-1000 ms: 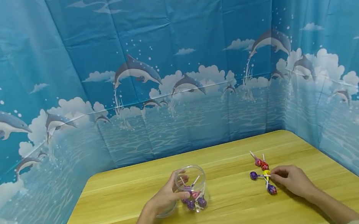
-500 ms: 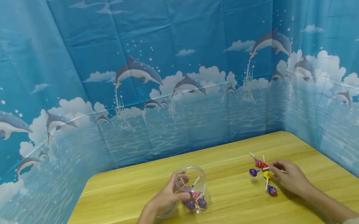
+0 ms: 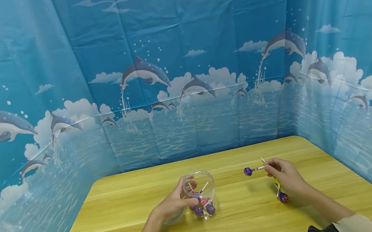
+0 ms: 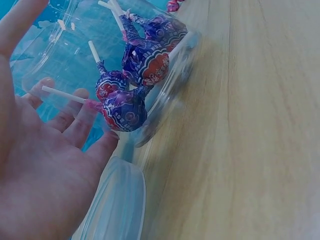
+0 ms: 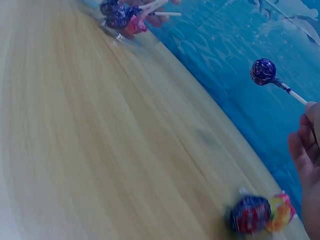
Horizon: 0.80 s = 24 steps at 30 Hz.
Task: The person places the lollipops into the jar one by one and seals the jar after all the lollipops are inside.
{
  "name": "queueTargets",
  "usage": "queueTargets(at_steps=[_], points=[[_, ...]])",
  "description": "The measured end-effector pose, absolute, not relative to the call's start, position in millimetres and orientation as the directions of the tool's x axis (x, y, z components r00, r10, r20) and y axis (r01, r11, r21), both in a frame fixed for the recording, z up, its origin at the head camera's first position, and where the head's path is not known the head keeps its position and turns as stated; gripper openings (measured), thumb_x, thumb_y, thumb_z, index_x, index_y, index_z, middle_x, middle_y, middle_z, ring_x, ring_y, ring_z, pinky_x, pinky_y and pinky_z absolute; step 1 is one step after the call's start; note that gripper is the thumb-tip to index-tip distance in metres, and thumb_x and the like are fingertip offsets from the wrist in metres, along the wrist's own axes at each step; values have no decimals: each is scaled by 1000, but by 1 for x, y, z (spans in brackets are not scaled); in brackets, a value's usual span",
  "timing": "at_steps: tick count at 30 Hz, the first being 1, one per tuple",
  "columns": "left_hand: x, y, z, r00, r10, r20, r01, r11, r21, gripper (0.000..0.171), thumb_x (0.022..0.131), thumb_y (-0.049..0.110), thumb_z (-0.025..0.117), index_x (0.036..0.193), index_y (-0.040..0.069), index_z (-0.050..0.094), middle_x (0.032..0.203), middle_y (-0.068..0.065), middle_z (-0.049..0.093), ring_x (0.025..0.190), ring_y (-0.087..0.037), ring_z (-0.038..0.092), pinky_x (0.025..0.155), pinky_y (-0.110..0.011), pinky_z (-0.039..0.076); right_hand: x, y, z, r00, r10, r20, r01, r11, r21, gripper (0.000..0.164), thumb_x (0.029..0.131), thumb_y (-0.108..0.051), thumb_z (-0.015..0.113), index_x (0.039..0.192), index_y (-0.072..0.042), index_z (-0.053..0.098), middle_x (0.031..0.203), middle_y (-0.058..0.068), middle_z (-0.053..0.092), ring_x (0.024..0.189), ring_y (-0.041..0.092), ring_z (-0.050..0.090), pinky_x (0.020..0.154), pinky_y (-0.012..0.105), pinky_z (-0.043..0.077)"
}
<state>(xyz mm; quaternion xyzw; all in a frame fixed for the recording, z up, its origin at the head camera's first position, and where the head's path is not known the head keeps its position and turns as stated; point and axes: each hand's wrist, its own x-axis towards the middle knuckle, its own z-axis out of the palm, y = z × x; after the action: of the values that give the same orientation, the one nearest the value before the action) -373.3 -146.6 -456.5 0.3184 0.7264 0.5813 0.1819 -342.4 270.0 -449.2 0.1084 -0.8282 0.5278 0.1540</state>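
My left hand (image 3: 175,204) is wrapped round the side of a clear plastic jar (image 3: 198,186), which has no lid on and holds several lollipops (image 4: 145,60) in mostly purple wrappers. Between thumb and fingertips, my right hand (image 3: 288,175) pinches the white stick of a purple lollipop (image 3: 248,171). Its wrapped head points left, raised above the table. Below that hand lie a yellow lollipop (image 3: 277,183) and a dark purple-and-red lollipop (image 3: 283,197). The red and pink ones are mostly hidden behind the right hand; one white stick shows past it.
A clear round lid (image 4: 120,200) lies on the wooden table (image 3: 237,220) beside the jar, partly behind the left hand. A blue dolphin-print curtain (image 3: 192,131) borders the table's far side and right side.
My right hand has lifted the purple lollipop off the pile and carried it up and to the left. The left hand and the jar have stayed in place.
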Motion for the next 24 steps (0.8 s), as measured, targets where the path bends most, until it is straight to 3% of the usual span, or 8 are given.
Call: queueTargets(at_steps=[9, 17, 24], points=[[-373, -146, -458, -731, 676, 97, 238, 119, 964, 77, 100, 23, 71, 160, 20, 23, 156, -13, 36, 149, -37, 30, 115, -58, 31, -348, 235, -440, -942, -34, 333, -330, 262, -907, 21, 108, -12, 58, 114, 8, 63, 97, 15, 62, 92, 16, 65, 87, 35, 58], [-371, -149, -457, -722, 682, 116, 252, 104, 962, 84, 98, 30, 73, 162, 17, 19, 156, -14, 36, 148, -42, 28, 114, -54, 35, -352, 206, -425, -943, -71, 326, -334, 200, -921, 21, 108, -10, 57, 115, 9, 61, 97, 14, 62, 93, 19, 65, 89, 35, 57], [-371, -148, -455, -719, 682, 130, 266, 98, 959, 87, 96, 36, 75, 161, 17, 20, 156, -16, 36, 148, -43, 28, 114, -51, 35, -355, 182, -421, -913, -133, 386, -406, 188, -894, 16, 107, -7, 58, 109, 7, 64, 93, 12, 62, 91, 30, 65, 86, 37, 57]])
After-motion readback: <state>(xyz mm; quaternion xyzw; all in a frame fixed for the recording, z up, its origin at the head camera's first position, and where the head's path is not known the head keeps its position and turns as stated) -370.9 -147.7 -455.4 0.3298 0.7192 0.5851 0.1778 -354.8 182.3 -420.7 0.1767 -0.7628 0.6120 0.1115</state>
